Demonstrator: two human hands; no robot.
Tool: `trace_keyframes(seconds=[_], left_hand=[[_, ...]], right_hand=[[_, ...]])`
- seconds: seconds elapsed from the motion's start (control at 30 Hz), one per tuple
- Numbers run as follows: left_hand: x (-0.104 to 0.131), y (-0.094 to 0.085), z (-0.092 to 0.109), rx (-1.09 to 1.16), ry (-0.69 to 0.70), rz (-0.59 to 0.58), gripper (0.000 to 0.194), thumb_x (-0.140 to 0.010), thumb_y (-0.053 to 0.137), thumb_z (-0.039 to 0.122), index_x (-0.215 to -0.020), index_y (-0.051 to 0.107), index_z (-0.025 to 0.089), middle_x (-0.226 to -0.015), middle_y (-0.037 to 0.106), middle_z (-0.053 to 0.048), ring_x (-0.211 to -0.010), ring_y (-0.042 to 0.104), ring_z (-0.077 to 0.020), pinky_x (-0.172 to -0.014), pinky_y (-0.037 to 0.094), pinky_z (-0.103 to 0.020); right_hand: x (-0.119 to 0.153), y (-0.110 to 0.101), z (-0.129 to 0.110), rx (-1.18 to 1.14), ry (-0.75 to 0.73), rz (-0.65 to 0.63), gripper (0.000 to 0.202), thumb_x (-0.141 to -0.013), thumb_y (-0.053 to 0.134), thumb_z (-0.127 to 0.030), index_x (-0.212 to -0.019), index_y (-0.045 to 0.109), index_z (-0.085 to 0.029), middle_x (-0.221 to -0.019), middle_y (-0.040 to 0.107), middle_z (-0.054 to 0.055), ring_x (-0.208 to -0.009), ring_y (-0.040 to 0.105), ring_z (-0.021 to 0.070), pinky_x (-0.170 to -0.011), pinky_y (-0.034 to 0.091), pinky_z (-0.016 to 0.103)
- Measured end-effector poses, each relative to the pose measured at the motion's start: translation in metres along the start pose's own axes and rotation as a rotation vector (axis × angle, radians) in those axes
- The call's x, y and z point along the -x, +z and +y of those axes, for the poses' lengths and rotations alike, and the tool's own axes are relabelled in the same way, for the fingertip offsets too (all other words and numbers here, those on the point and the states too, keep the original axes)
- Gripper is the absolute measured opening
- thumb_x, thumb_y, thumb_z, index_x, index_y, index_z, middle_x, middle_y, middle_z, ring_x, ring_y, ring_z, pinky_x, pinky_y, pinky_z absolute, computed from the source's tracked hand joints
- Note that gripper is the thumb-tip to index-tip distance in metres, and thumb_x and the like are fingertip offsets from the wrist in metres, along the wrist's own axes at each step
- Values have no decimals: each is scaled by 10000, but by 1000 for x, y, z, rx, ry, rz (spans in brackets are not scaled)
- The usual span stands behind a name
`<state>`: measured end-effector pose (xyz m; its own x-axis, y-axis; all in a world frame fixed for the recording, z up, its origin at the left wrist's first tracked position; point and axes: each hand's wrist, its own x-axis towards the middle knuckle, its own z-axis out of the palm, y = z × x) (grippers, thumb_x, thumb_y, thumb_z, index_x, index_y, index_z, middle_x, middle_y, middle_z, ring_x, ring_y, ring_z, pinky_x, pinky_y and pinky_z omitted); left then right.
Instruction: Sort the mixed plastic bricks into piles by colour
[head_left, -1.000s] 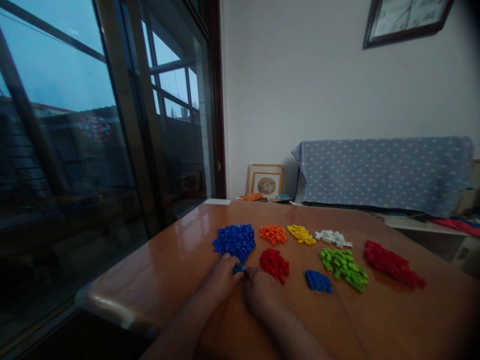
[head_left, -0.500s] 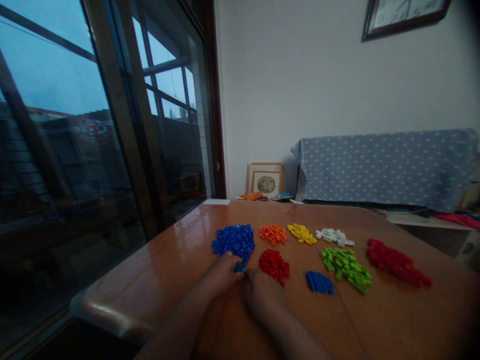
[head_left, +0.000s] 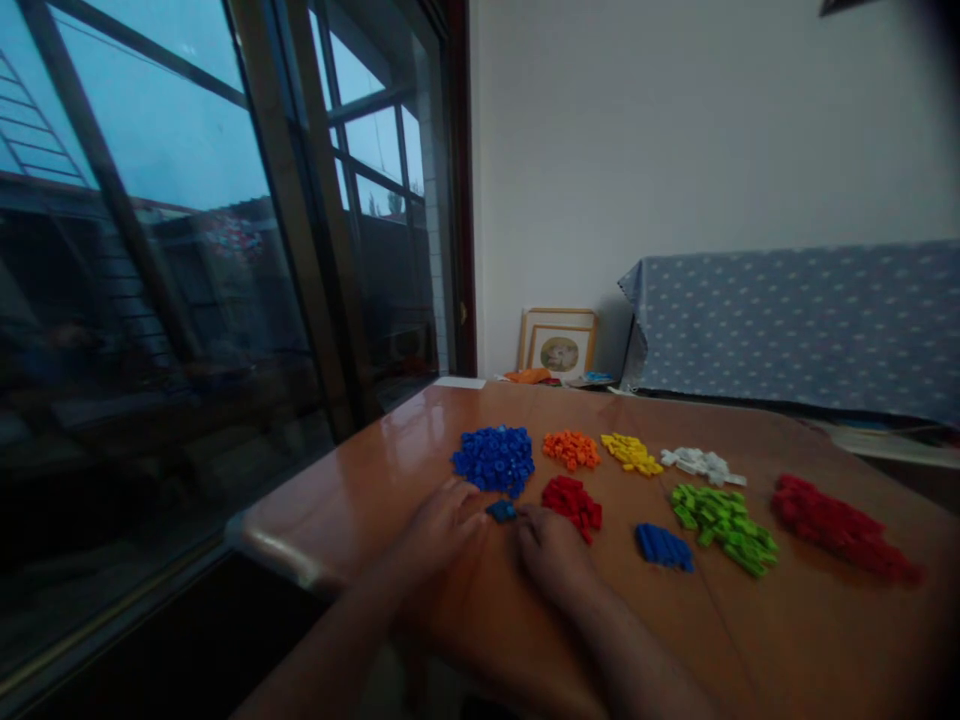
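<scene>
A home living room: cloth-covered sofa (head_left: 810,315) at far right, framed picture (head_left: 559,342) against the wall, glass balcony doors (head_left: 225,250) left.

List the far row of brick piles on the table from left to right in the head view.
Big blue pile → orange pile → yellow pile → white pile. All four lie on the wooden table, beyond the two hands.

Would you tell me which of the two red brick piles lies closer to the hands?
The small red pile, just right of the hands' fingertips and below the orange pile; the larger red pile sits far right.
</scene>
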<state>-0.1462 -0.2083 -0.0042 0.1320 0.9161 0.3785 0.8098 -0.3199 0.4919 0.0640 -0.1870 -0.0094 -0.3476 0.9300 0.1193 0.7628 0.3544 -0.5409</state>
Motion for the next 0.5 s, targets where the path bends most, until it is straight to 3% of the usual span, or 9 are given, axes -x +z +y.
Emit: trace_keyframes(seconds=[0.13, 0.3, 0.43, 0.5], left_hand=[[59, -47, -14, -59, -135, 85, 190, -879, 548, 361, -872, 598, 178, -852, 599, -19, -793, 545, -152, -709, 410, -260], [155, -99, -47, -107, -353, 208, 350, -913, 483, 458, -728, 528, 164, -673, 496, 30, -651, 452, -111, -624, 369, -228], [235, -110, -87, -180, -577, 279, 412, -941, 400, 516, -738, 515, 176, -696, 499, 25, -689, 476, -117, -665, 388, -231], [270, -104, -110, -245, -795, 245, 431, -948, 347, 549, -803, 531, 187, -761, 544, 17, -758, 526, -126, -712, 405, -230]], right_hand=[[12, 4, 4, -91, -199, 89, 343, -972, 358, -340, -944, 654, -169, -933, 697, 86, -869, 633, 195, -795, 439, 267], [34, 10, -6, -131, -427, 84, 339, -989, 351, -420, -828, 558, -205, -758, 617, 37, -741, 600, 186, -689, 427, 279], [71, 5, -31, -189, -524, -26, 344, -983, 363, -445, -742, 493, -237, -670, 558, 10, -637, 570, 167, -620, 426, 277], [95, 6, -40, -232, -552, -147, 361, -975, 359, -463, -713, 490, -252, -653, 555, 15, -606, 561, 166, -583, 438, 273]])
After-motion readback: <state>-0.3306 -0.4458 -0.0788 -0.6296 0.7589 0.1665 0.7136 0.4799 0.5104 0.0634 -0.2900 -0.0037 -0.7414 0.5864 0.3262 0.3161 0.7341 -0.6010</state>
